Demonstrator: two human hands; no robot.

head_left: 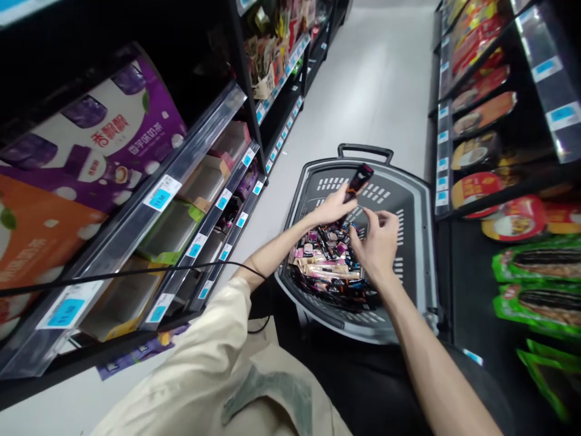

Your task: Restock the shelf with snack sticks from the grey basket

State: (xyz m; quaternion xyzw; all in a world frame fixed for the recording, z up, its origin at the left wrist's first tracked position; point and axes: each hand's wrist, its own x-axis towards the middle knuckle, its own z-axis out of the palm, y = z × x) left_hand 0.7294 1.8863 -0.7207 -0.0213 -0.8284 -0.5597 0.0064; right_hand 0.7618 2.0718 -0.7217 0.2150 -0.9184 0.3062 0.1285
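Evidently a handling step: dark stick packet (362,177), or thin stack of them, tilted above the basket's far half, gripped in left hand (336,206). Right hand (378,242) just beside, fingers curled — cannot tell whether it pinches anything. Next move likely calls for steady left grip, fine right fingertip work. Count: one grey basket (416,242); small packets (324,266) inside — many, overlapping, uncountable.

The purple carton (109,139) reads "香飘飘" in red, "香芋味奶茶" in white.

Black-and-orange packet (361,180), dark grey basket (415,242)
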